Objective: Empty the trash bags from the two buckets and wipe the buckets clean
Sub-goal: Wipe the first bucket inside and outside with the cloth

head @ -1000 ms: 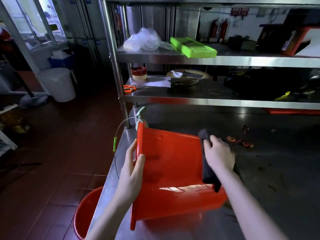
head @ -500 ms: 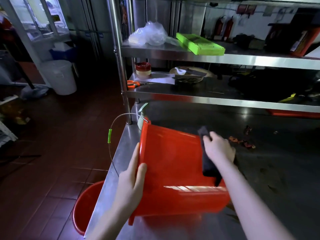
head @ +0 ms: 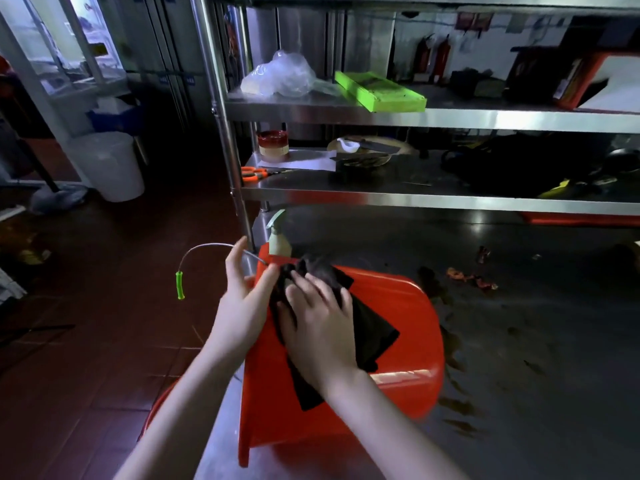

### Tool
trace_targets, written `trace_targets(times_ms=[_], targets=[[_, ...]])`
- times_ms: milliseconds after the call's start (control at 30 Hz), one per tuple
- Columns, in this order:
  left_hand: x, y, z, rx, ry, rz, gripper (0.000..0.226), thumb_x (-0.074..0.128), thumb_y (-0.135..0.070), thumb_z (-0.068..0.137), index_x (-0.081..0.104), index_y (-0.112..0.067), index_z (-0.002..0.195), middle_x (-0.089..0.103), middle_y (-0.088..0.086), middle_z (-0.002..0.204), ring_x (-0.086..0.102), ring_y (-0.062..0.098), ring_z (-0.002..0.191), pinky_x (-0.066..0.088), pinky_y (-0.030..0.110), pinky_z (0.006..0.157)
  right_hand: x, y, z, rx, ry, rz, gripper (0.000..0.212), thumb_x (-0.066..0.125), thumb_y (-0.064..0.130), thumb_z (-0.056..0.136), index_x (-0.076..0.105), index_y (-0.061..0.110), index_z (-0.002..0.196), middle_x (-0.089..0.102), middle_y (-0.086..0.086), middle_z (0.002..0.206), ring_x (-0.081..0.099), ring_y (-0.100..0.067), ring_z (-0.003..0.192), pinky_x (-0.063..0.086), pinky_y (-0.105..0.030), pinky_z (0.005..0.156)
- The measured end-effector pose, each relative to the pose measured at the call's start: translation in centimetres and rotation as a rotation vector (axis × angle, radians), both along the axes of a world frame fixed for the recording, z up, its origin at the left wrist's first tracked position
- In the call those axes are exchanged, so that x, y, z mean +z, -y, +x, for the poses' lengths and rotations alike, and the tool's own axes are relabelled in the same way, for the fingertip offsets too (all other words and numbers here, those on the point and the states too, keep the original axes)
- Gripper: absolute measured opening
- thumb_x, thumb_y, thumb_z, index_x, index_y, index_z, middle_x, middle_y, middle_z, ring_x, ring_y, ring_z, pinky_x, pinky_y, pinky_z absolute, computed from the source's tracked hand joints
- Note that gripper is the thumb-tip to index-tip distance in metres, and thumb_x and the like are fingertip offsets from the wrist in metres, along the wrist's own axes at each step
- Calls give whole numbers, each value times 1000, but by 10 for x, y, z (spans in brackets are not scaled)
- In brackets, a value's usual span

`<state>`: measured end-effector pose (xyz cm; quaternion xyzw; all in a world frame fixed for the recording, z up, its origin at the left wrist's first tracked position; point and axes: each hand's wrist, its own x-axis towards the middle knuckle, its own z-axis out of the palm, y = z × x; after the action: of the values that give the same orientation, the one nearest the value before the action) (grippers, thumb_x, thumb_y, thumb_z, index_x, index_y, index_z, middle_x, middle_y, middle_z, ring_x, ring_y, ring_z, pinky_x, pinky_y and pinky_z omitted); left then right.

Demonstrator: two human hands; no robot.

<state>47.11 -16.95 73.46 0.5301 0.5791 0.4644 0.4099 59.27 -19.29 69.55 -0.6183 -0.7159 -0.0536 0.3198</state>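
A red bucket [head: 401, 337] lies on its side on the steel table [head: 519, 341], its mouth toward the table's left edge. Its wire handle with a green grip [head: 179, 285] sticks out over the floor. A black cloth [head: 367, 327] is spread on the bucket's upper wall. My right hand [head: 318, 327] presses flat on the cloth near the rim. My left hand [head: 242, 299] is at the rim, thumb touching the cloth's bunched end, fingers straight. A second red bucket [head: 156, 410] stands on the floor beside the table, mostly hidden by my left arm.
A spray bottle [head: 278, 237] stands just behind the bucket's rim. Red scraps [head: 467, 277] and dark stains lie on the table to the right. Shelves above hold orange scissors [head: 254, 173], a green tray [head: 379, 91] and a plastic bag [head: 280, 76]. A white bin [head: 110, 166] stands far left.
My right hand slid the cloth from the bucket's base end to the rim. My left hand let go of the rim edge and now meets the cloth there.
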Motion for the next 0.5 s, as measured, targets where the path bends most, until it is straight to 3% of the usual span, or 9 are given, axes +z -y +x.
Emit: trace_targets(times_ms=[67,167,233,300,400,433,500], targets=[[9,-24,12,-8,-76,-80,69,61,-58,77,32,-49,138,61,3,120,59,22,111,45,42,101,-8,17,9,101,40,21,37,44,39,95,56,29,129,52,11,141,44,-14,134,34,-49,105],[3,-36,17,33,-186,-77,49,69,-42,80,51,-40,125,64,1,115,61,20,104,50,39,96,-22,28,47,132,57,54,37,47,36,94,59,27,128,53,9,141,44,-14,135,32,-45,106],[-2,-29,15,55,-181,-48,29,67,-34,86,58,-43,113,67,-2,103,64,19,92,55,40,85,-27,21,82,-91,26,38,34,45,38,92,66,23,114,64,3,128,55,-18,125,37,-43,98],[-6,-11,16,59,-154,16,23,65,-30,90,60,-43,108,66,-6,90,67,15,78,59,36,69,-19,5,125,-356,-92,-132,33,40,40,93,65,21,102,68,-5,113,61,-28,111,42,-43,89],[-18,28,22,11,-128,174,28,63,-22,93,58,-42,113,66,-5,77,66,11,63,56,27,56,-4,-21,157,-590,-363,-408,30,37,37,98,57,24,116,58,-4,130,54,-33,116,41,-45,94],[-24,34,23,3,-120,192,29,61,-22,94,56,-43,115,67,-5,77,66,14,61,57,30,58,-4,-26,149,-606,-336,-394,29,39,34,97,57,23,117,58,-3,130,53,-32,117,40,-45,94],[-36,32,23,37,-124,186,30,54,-26,97,53,-47,119,68,-5,75,63,13,57,55,34,60,-10,-31,111,-489,-169,-151,27,44,31,91,63,20,107,66,-5,117,60,-29,107,41,-45,88]])
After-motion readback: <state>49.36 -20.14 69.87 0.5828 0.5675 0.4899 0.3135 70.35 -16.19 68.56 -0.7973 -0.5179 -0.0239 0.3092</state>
